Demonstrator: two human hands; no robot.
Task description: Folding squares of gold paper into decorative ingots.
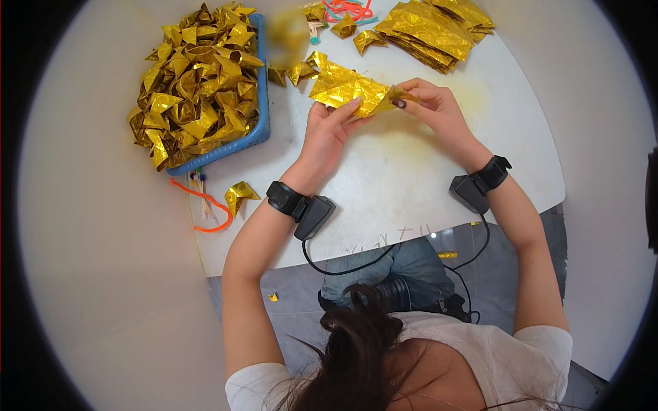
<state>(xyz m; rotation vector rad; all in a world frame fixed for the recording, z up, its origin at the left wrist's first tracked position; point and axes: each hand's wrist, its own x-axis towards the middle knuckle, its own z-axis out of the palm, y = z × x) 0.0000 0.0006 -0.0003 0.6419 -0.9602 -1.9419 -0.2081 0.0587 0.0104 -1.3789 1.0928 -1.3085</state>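
A sheet of gold foil paper [349, 89] is held between my two hands above the white table. My left hand [329, 130] grips its lower edge, thumb on top and fingers beneath. At the right end, my right hand [435, 109] pinches a corner that is folded or twisted to a narrow point. Just left of the sheet lie folded gold paper pieces [301, 72]. A stack of flat gold paper [435, 31] rests farther off to the right.
A blue basket [264, 103] heaped with folded gold ingots [199, 82] stands at the far left. One gold piece [240, 197] and an orange pipe cleaner [223, 216] lie near my left forearm. Coloured strands [348, 9] sit at the back. Cables run from both black wrist straps [288, 198].
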